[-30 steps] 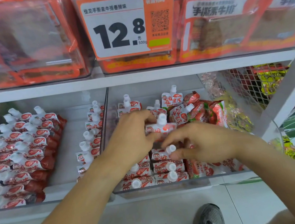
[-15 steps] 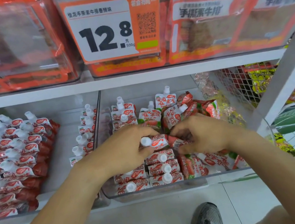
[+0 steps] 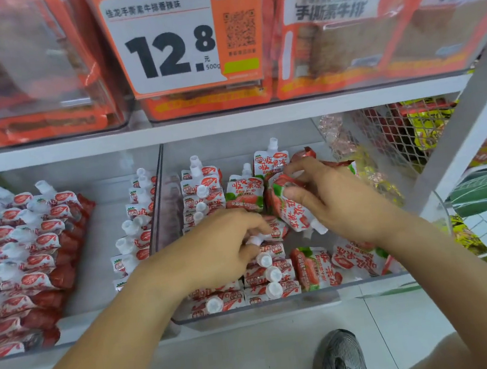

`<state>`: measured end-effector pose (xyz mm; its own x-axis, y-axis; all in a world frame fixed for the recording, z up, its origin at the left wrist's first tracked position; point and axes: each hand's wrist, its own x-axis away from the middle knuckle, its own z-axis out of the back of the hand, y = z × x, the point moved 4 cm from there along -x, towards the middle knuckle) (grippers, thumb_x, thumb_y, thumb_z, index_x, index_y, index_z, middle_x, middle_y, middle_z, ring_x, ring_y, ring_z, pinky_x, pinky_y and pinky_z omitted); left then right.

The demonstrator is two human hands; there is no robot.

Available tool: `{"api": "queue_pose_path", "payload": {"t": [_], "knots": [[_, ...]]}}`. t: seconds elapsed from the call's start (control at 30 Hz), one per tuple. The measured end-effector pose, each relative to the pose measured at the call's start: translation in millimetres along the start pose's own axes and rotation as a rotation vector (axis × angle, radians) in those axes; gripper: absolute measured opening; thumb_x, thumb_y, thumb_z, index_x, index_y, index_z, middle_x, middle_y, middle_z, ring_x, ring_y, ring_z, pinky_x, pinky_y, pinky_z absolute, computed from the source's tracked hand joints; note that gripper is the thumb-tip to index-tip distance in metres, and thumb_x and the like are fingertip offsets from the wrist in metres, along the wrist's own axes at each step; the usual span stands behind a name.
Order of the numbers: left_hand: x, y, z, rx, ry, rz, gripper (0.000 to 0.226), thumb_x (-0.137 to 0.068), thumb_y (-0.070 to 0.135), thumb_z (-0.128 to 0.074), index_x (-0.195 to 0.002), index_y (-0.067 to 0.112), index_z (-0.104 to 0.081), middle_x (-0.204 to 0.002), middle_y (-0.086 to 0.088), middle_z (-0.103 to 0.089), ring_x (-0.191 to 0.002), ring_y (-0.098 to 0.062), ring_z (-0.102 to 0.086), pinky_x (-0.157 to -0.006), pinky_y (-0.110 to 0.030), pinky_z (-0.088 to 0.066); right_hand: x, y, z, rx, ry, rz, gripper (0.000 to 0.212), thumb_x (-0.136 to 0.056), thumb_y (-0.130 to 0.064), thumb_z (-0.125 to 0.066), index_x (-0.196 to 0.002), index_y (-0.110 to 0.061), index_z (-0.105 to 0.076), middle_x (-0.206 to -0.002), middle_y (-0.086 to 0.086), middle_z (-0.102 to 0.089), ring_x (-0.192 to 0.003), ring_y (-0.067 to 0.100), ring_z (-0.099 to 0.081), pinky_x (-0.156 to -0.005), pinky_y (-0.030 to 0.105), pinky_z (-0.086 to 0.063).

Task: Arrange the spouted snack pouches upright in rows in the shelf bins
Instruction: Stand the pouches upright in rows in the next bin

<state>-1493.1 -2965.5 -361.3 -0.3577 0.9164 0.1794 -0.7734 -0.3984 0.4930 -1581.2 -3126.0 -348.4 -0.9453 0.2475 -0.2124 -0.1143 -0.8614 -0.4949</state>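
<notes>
Right of centre, in the clear bin [image 3: 281,305], the right hand [image 3: 339,200] grips a soft, light pouch [image 3: 292,209] spout-down; the left hand [image 3: 219,248] seemingly pinches another's spout [image 3: 255,240]. Film looks slippery; hold the stiff spout.

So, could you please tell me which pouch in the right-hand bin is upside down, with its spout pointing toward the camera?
The pouch gripped in the right hand: its white cap points down toward the camera, while the rowed pouches' caps point up.
</notes>
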Motion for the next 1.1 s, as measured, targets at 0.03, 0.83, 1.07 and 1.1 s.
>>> {"api": "queue_pose_path", "payload": {"t": [0.03,0.83,1.07,1.1], "knots": [[0,-2,1,0.026,0.003,0.011,0.032,-0.092,0.023,-0.063,-0.122,0.034,-0.061,-0.109,0.017,-0.061,-0.091,0.007,-0.054,-0.075,-0.005,-0.038,-2,1,-1,-0.026,0.019,-0.007,0.037,-0.098,-0.037,-0.052,-0.127,-0.014,-0.052,-0.102,0.004,-0.072,-0.084,0.017,-0.068,-0.070,0.029,-0.046],[5,-5,7,0.020,0.263,0.020,0.036,-0.085,0.027,-0.071,-0.120,0.033,-0.063,-0.114,0.013,-0.068,-0.102,0.000,-0.062,-0.092,-0.025,-0.050,-36,4,-44,-0.071,-0.281,0.072,0.036,-0.091,-0.029,-0.067,-0.127,-0.031,-0.064,-0.115,-0.002,-0.058,-0.109,0.012,-0.052,-0.098,0.034,-0.043],[2,-6,6,-0.074,0.267,0.011,0.057,-0.089,0.042,-0.062,-0.141,0.029,-0.040,-0.137,0.005,-0.054,-0.120,-0.014,-0.052,-0.094,-0.023,-0.038,-48,3,-40,-0.607,-0.559,-0.153,0.050,-0.086,-0.006,-0.071,-0.132,-0.019,-0.058,-0.130,-0.006,-0.064,-0.121,0.004,-0.058,-0.105,0.024,-0.043],[2,-7,5,-0.090,0.244,0.010,0.053,-0.091,0.043,-0.059,-0.140,0.029,-0.043,-0.134,0.005,-0.056,-0.115,-0.015,-0.055,-0.090,-0.023,-0.039,-54,9,-30,-0.610,-0.477,-0.200,0.045,-0.087,-0.002,-0.069,-0.128,-0.018,-0.062,-0.126,-0.005,-0.066,-0.115,0.004,-0.061,-0.100,0.020,-0.046]]}}
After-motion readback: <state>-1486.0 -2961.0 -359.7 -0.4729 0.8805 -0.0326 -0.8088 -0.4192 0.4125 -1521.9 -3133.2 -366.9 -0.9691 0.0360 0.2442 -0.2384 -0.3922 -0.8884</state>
